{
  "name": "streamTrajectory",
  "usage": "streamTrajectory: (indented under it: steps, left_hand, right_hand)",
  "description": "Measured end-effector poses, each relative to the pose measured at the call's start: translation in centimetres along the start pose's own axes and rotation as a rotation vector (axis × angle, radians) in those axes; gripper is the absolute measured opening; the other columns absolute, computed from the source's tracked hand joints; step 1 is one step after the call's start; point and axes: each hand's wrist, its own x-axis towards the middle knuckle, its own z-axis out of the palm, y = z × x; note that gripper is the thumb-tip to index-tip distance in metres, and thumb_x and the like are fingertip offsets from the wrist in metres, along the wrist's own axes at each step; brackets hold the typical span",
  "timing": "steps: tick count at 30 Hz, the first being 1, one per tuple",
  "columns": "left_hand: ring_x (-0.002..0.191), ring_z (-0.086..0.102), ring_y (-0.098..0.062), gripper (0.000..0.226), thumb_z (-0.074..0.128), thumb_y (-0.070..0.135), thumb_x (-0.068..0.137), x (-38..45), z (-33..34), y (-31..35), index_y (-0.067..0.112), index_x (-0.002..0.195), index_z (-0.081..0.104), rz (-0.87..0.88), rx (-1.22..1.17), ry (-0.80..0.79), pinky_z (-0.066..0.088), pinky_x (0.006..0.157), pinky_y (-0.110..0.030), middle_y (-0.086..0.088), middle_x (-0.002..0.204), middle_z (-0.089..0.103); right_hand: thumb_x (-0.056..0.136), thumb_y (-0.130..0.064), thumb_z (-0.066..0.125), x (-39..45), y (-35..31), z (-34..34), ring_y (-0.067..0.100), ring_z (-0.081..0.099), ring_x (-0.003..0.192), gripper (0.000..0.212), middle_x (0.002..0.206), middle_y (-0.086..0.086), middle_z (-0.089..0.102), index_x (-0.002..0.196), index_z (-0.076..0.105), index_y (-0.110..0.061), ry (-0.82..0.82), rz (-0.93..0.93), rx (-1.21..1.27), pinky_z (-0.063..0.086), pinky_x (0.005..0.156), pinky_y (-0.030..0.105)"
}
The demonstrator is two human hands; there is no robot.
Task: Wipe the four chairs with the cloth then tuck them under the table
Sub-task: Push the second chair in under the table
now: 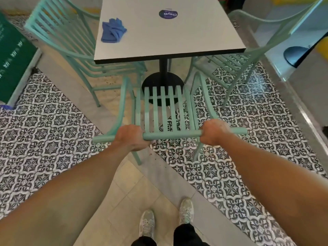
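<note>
A mint-green slatted chair (164, 107) stands in front of me, facing the white table (170, 39). My left hand (132, 137) and my right hand (213, 133) both grip the top rail of its backrest. The chair's seat lies partly under the table's near edge. A crumpled blue cloth (112, 31) rests on the tabletop near its left edge, apart from both hands. A second green chair (60, 38) stands at the table's left side and a third (248, 50) at its right side, their seats partly under the table.
The table stands on a black pedestal base (162, 84). A round dark sticker (168, 14) sits on the tabletop. A green board (12, 55) leans at the left. A pale ledge (292, 86) runs along the right. My shoes (166, 219) stand on patterned floor tiles.
</note>
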Motion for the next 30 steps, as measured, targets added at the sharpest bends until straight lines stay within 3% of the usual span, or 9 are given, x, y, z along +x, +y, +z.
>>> streamTrajectory:
  steps: [4,7,12,16,22,26,30]
  left_hand:
    - [0.069,0.058,-0.018,0.059,0.05,0.081,0.076,2.7,-0.8,0.1,0.025,0.083,0.065,-0.016,-0.015,0.031,0.043,0.061,-0.028,0.005,0.069,0.056]
    - [0.07,0.058,-0.019,0.062,0.047,0.084,0.074,4.6,-1.1,0.1,0.025,0.081,0.065,-0.027,0.003,0.055,0.042,0.061,-0.029,0.004,0.071,0.058]
    - [0.07,0.056,-0.02,0.061,0.048,0.085,0.073,6.9,-1.6,-0.2,0.026,0.078,0.063,-0.046,-0.005,0.07,0.04,0.061,-0.029,0.004,0.068,0.055]
    - [0.07,0.056,-0.02,0.055,0.048,0.082,0.075,8.1,-2.0,-0.6,0.028,0.069,0.053,-0.028,-0.015,0.082,0.041,0.063,-0.029,0.005,0.066,0.052]
    - [0.068,0.055,-0.019,0.055,0.05,0.081,0.076,8.5,-2.7,-0.2,0.028,0.061,0.046,-0.036,-0.029,0.088,0.041,0.061,-0.028,0.004,0.065,0.053]
    - [0.063,0.051,-0.016,0.057,0.05,0.081,0.077,8.3,-2.7,-0.2,0.024,0.07,0.058,-0.038,-0.025,0.094,0.034,0.055,-0.027,0.004,0.064,0.051]
    - [0.066,0.052,-0.016,0.054,0.052,0.079,0.077,7.8,-2.4,-0.1,0.026,0.077,0.062,-0.041,-0.019,0.074,0.036,0.059,-0.028,0.006,0.063,0.05]
  right_hand:
    - [0.082,-0.037,0.057,2.9,1.3,-1.4,0.005,0.055,0.061,0.013,0.068,-0.008,0.06,0.087,0.065,-0.029,0.021,-0.021,-0.018,0.051,0.059,0.023]
    - [0.084,-0.034,0.056,4.5,2.0,-2.7,0.004,0.048,0.057,0.011,0.067,-0.007,0.056,0.079,0.061,-0.026,0.041,-0.023,-0.062,0.039,0.05,0.021]
    - [0.083,-0.033,0.058,6.7,2.5,-3.8,0.007,0.051,0.061,0.011,0.068,-0.005,0.057,0.077,0.061,-0.024,0.064,-0.022,-0.035,0.045,0.058,0.024]
    - [0.083,-0.033,0.057,7.6,2.7,-4.4,0.007,0.05,0.059,0.021,0.068,-0.004,0.057,0.065,0.052,-0.023,0.061,-0.029,-0.036,0.043,0.057,0.025]
    - [0.083,-0.034,0.058,8.3,3.0,-4.9,0.012,0.058,0.07,0.022,0.071,-0.003,0.057,0.065,0.051,-0.023,0.061,-0.032,-0.032,0.045,0.059,0.027]
    - [0.082,-0.036,0.058,8.6,3.0,-4.5,0.01,0.056,0.066,0.017,0.069,-0.004,0.058,0.074,0.059,-0.021,0.05,-0.012,-0.027,0.047,0.06,0.024]
    - [0.085,-0.039,0.055,8.7,3.0,-3.6,0.01,0.055,0.071,0.019,0.074,-0.005,0.058,0.077,0.06,-0.022,0.031,-0.025,-0.068,0.042,0.058,0.025]
